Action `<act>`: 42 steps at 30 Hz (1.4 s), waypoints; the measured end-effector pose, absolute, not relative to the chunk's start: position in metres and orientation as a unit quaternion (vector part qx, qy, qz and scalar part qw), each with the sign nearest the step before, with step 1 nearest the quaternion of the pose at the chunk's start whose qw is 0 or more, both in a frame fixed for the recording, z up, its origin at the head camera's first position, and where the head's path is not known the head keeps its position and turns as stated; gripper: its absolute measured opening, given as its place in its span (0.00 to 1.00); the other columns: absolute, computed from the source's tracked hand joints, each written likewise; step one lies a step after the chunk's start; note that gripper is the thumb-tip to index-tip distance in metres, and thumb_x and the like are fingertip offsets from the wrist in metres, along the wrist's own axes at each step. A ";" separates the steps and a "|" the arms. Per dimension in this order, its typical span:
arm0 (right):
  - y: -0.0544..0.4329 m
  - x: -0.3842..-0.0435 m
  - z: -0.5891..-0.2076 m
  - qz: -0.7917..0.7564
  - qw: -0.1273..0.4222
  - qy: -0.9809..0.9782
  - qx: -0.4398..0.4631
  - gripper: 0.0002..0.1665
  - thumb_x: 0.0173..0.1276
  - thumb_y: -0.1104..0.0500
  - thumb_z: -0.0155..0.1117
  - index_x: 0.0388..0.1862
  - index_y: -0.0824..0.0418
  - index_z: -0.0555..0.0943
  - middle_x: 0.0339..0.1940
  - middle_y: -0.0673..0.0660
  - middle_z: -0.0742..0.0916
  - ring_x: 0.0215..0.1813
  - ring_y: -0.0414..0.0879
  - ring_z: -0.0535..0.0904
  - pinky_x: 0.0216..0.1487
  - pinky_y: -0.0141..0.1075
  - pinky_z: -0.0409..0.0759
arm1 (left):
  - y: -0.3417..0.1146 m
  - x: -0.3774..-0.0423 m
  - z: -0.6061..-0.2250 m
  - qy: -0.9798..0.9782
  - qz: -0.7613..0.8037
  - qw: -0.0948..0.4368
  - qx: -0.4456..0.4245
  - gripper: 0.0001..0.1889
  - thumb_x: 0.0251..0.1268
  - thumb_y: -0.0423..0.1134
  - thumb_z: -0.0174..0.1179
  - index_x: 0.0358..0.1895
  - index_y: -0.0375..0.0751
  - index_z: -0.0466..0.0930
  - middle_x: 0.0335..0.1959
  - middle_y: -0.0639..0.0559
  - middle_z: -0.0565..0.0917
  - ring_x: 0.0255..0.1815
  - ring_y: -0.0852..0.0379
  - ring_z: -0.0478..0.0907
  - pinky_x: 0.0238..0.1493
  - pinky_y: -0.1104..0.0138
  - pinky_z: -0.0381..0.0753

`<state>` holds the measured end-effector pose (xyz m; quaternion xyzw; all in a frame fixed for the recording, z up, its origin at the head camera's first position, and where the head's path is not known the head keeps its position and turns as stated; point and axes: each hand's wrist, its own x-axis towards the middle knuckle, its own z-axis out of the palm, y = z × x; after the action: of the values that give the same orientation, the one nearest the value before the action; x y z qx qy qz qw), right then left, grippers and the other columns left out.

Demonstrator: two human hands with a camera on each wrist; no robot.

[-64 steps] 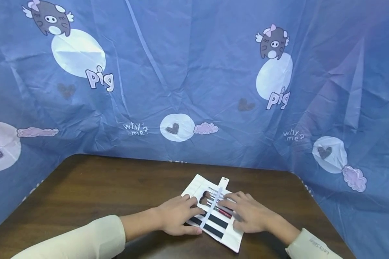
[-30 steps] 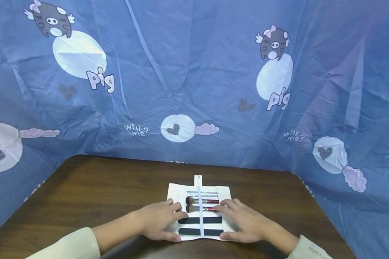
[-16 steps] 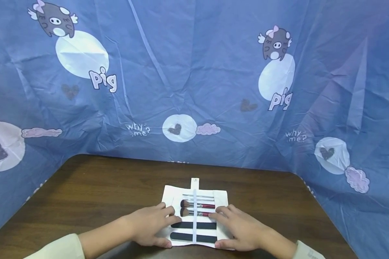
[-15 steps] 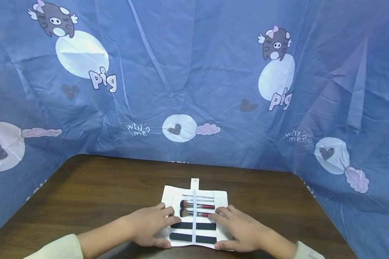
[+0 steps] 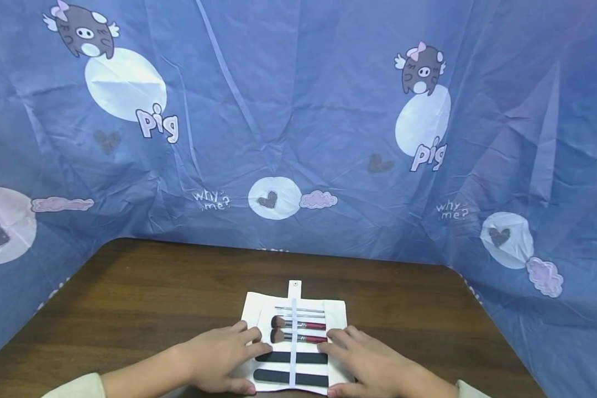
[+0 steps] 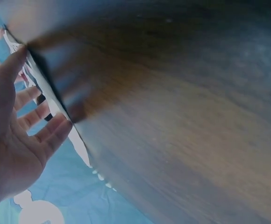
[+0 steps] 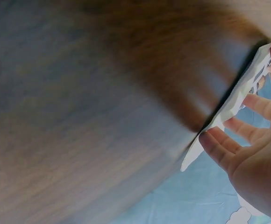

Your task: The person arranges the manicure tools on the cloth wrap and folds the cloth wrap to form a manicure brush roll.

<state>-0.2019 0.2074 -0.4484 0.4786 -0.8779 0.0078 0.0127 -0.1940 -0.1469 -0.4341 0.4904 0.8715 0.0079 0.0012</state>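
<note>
A white roll-up brush case lies unfolded near the table's front edge, its snap tab pointing away. A pale elastic band crosses two red-handled makeup brushes, thin silvery tools and two flat black strips with rounded ends. My left hand rests on the case's left side, and my right hand on its right side. In the left wrist view, extended fingertips touch the case edge. The right wrist view has the right fingers spread along the other edge.
The brown wooden table has rounded far corners. A blue cloth printed with pigs and hearts hangs behind the table and along its sides.
The case has turned from a slant to lie square to me, then slid nearer and slightly left. Both hands have moved with it, staying on its two sides.
</note>
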 end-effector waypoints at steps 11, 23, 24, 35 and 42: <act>0.210 -0.198 -0.447 -0.016 0.033 -0.865 0.501 0.43 0.74 0.26 0.47 0.74 0.54 0.70 0.70 0.59 0.75 0.60 0.48 0.74 0.58 0.47 0.79 | -0.149 -0.194 -0.438 0.863 0.003 -0.027 0.505 0.38 0.71 0.72 0.48 0.71 0.48 0.73 0.58 0.55 0.75 0.49 0.60 0.71 0.52 0.65 0.79; 0.212 -0.196 -0.445 -0.011 0.036 -0.835 0.549 0.37 0.77 0.31 0.50 0.65 0.59 0.77 0.55 0.49 0.82 0.56 0.40 0.77 0.55 0.36 0.80 | -0.161 -0.190 -0.434 0.871 0.090 0.032 0.483 0.35 0.63 0.57 0.70 0.69 0.44 0.73 0.60 0.58 0.73 0.55 0.64 0.69 0.51 0.70 0.80; 0.212 -0.196 -0.445 -0.008 0.035 -0.835 0.549 0.36 0.77 0.32 0.51 0.65 0.59 0.77 0.56 0.49 0.82 0.56 0.40 0.77 0.55 0.36 0.80 | -0.163 -0.190 -0.434 0.869 0.095 0.032 0.485 0.33 0.64 0.53 0.71 0.68 0.43 0.74 0.58 0.58 0.74 0.54 0.65 0.69 0.51 0.70 0.80; 0.211 -0.194 -0.447 -0.024 0.081 -0.819 0.567 0.32 0.55 0.63 0.72 0.61 0.59 0.79 0.52 0.48 0.83 0.51 0.39 0.77 0.50 0.30 0.79 | -0.174 -0.189 -0.430 0.871 0.105 0.065 0.476 0.21 0.60 0.33 0.70 0.58 0.45 0.85 0.57 0.57 0.80 0.58 0.63 0.77 0.56 0.67 0.81; 0.214 -0.196 -0.449 0.006 0.094 -0.833 0.546 0.22 0.62 0.64 0.70 0.56 0.56 0.81 0.49 0.46 0.85 0.53 0.39 0.79 0.53 0.33 0.80 | -0.177 -0.196 -0.431 0.862 0.134 0.059 0.486 0.16 0.62 0.34 0.70 0.54 0.48 0.87 0.54 0.60 0.82 0.56 0.64 0.78 0.55 0.66 0.82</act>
<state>-0.1957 0.2136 -0.4486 0.5458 -0.8327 0.0061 0.0937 -0.1958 -0.1768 -0.4311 0.4859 0.8617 0.1336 0.0590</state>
